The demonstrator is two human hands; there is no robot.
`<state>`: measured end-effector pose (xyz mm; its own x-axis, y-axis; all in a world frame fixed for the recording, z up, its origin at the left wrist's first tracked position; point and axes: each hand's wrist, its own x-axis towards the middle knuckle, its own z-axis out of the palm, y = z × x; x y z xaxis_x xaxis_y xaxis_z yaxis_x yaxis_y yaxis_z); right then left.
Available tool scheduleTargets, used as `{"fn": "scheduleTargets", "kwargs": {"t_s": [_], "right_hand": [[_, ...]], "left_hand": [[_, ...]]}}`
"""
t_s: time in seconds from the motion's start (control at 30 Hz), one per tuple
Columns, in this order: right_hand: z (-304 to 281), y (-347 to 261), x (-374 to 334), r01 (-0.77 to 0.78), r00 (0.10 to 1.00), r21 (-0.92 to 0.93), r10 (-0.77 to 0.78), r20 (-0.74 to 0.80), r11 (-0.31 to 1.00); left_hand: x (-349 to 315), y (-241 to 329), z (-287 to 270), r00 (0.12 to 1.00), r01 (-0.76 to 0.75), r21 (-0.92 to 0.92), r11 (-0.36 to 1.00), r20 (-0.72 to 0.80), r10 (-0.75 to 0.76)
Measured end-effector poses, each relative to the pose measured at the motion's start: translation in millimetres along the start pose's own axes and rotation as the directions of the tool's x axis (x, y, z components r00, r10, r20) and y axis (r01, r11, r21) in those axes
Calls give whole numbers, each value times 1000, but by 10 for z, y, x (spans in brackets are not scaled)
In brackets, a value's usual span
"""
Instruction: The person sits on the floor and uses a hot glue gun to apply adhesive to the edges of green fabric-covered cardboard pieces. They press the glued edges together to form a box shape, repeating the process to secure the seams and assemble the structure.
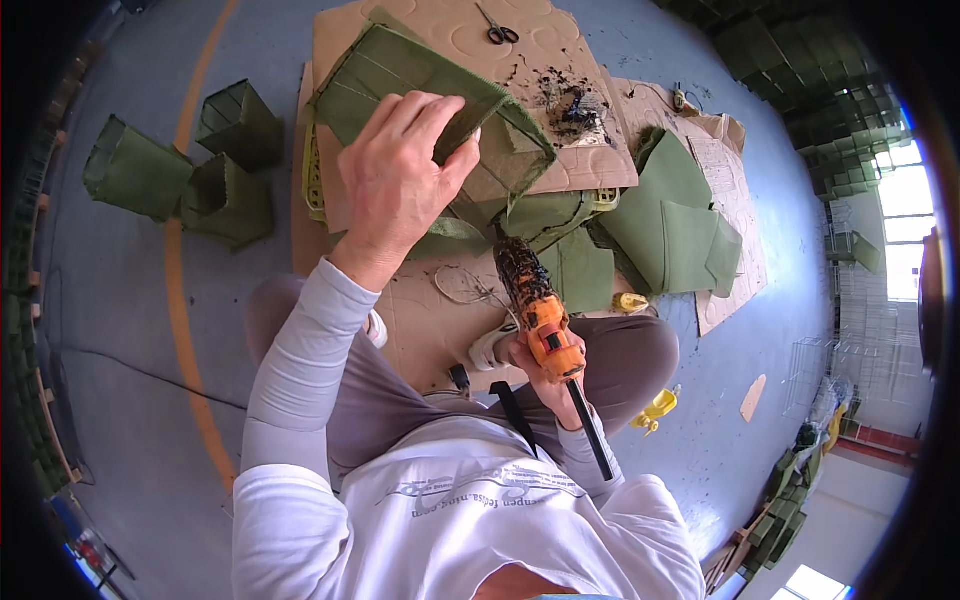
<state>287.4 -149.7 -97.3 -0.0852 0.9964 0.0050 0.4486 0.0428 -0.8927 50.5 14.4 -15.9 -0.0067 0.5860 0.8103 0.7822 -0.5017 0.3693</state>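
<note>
L hand (403, 168) is curling part-closed over the rim of a green fabric box (400, 78), thumb on one side & fingers on the other, pinching the wall. The box is sitting tilted above the cardboard sheet (440, 18), mouth slanting twd the wearer, prob. b/c that's baring its edges to the R hand (550, 378). That one is wrapping round the grip of an orange glue gun (548, 325), fairly closed; finger on trigger or not, can't tell, gun's hiding it. Nozzle's pointing up & away, near the green fabric below the box; contact unclear. A black glue stick (592, 432) is jutting from the gun's rear, prob. feeding it.

Dark glue blobs (577, 110) are lying on the cardboard, which is prob. shielding what's under; scissors (497, 30) are resting at the far end, apart from the mess.

Containers: held box is showing its inner wall, no contents visible. Three green boxes (140, 172) are standing on the floor, person's L side; dark inside, bottoms hidden. A yellow crate (314, 178) is peeking out under the cardboard, contents covered.
</note>
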Motion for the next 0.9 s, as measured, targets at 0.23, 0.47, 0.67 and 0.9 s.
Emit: {"fn": "scheduleTargets", "kwargs": {"t_s": [0.23, 0.47, 0.67, 0.9], "right_hand": [[9, -39, 33, 8, 1000, -25, -8, 11, 1000], [-5, -52, -37, 62, 993, -122, -48, 110, 991], [-27, -140, -45, -38, 982, -46, 46, 184, 998], [0, -131, -68, 89, 971, -74, -70, 229, 993]], "left_hand": [[-30, 8, -31, 999, 30, -3, 1000, 20, -30], [-66, -15, -39, 1000, -1, -4, 1000, 1, 1], [-104, -28, -95, 1000, -24, -5, 1000, -2, 24], [-194, -132, -156, 999, -35, -39, 999, -29, 34]]}}
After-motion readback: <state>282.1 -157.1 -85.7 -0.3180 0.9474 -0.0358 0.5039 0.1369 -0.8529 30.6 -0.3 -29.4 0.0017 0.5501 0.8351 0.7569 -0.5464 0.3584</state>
